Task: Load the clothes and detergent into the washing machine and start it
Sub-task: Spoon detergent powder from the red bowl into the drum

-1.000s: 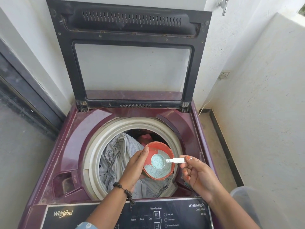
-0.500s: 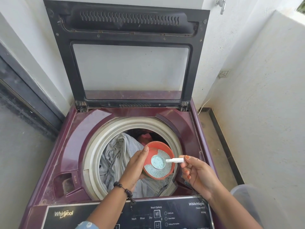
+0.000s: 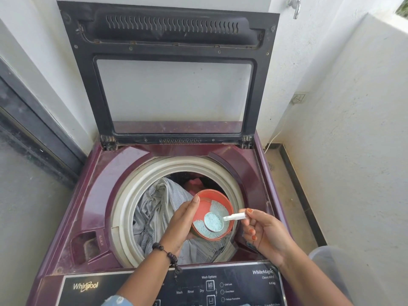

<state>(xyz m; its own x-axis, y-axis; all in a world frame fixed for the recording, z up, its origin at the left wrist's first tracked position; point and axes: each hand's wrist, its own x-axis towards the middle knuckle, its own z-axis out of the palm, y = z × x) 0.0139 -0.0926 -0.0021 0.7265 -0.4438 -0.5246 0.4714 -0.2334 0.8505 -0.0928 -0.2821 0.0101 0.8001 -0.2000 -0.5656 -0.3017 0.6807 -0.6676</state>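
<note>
The maroon top-loading washing machine [image 3: 101,195] stands with its lid [image 3: 170,69] raised. Grey clothes [image 3: 154,208] and a bit of pink cloth fill the drum. My left hand [image 3: 181,224] grips a red container [image 3: 205,202] of pale blue detergent powder over the drum opening. My right hand [image 3: 262,230] pinches the handle of a white scoop [image 3: 215,221], whose bowl is full of powder and sits just above the container.
The control panel [image 3: 220,286] runs along the machine's near edge. White walls close in behind and on the right, with a tap [image 3: 294,5] and a wall socket [image 3: 299,98]. A dark door frame [image 3: 33,129] stands at the left. A translucent tub edge [image 3: 331,266] shows lower right.
The filled scoop has stayed over the container with only a slight shift. Both hands hold nearly the same places.
</note>
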